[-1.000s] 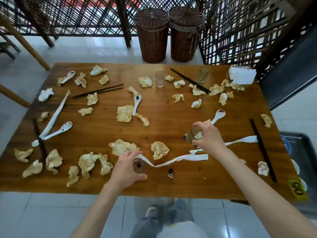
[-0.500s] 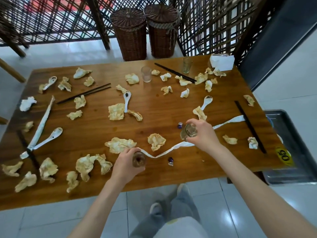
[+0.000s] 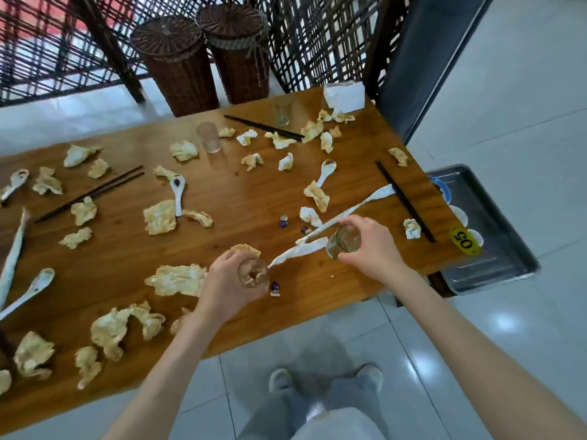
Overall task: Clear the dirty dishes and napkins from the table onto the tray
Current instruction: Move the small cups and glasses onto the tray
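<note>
A: Glasses first, head view. Left hand (image 3: 227,282) has its fingers wrapped round a small glass (image 3: 253,274); right hand (image 3: 370,246) grips a second glass (image 3: 344,242), tipped sideways, both lifted off the table (image 3: 254,198).

B: Step?

A: Carrying them off, I judge. Tray (image 3: 495,249) sits low, beyond the right hand's knuckles, past the table end. Next move: swing both glasses that way and set them down among the bowls already in it.

B: Counts?

A: Two glasses held, two standing far beyond the fingertips. Five white spoons in sight. Three chopstick pairs, maybe more at the left edge. Crumpled napkins: over thirty, can't fix it exactly.
</note>
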Demonstrator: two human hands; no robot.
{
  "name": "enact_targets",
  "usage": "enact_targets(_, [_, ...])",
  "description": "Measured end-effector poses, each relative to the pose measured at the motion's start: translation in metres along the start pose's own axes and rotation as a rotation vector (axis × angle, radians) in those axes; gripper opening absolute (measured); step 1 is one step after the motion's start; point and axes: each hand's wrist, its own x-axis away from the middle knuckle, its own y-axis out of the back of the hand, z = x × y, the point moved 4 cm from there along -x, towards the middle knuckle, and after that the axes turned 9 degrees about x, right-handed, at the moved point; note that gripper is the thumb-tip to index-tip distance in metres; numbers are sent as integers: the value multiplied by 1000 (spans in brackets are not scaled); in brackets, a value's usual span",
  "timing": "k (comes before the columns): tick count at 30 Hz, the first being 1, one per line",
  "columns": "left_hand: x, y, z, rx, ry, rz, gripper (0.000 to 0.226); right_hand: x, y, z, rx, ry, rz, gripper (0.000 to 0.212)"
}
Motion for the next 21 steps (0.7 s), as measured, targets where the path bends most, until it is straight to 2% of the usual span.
enact_targets(11, [-58, -126, -158, 61, -224, 136, 55, 31, 77, -157, -45, -188, -81, 61])
enact_targets(21, [-95, -261, -292, 115, -248, 107, 51, 41, 167, -330, 1, -204, -88, 54])
